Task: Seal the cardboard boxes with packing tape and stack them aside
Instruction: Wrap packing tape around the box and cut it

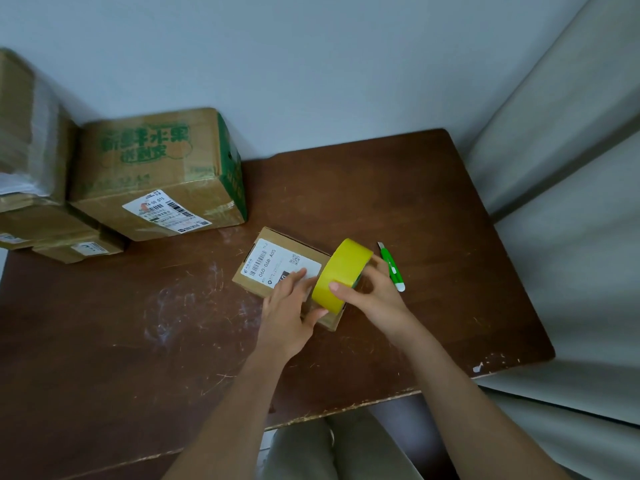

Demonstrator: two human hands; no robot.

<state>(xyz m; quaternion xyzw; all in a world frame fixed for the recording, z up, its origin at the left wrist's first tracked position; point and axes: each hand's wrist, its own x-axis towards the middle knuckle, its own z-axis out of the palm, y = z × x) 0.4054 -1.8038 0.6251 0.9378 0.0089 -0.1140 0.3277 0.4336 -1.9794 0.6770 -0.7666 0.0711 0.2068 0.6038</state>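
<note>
Both bare forearms reaching forward from the lower edge, converging toward the middle. Left hand (287, 306) palm down, fingers straight and loosely spread, pressing flat, thumb stretched out to the right. Right hand (370, 292) turned on its side, thumb laid across the near face of what it holds, fingers curled round the far side in a firm grip. Wrists close together, nearly touching.

Readable print on two boxes

The small box (273, 268) bears a label (277, 263) reading "060-068-A05"; the large box (156, 174) carries green Chinese characters.
</note>
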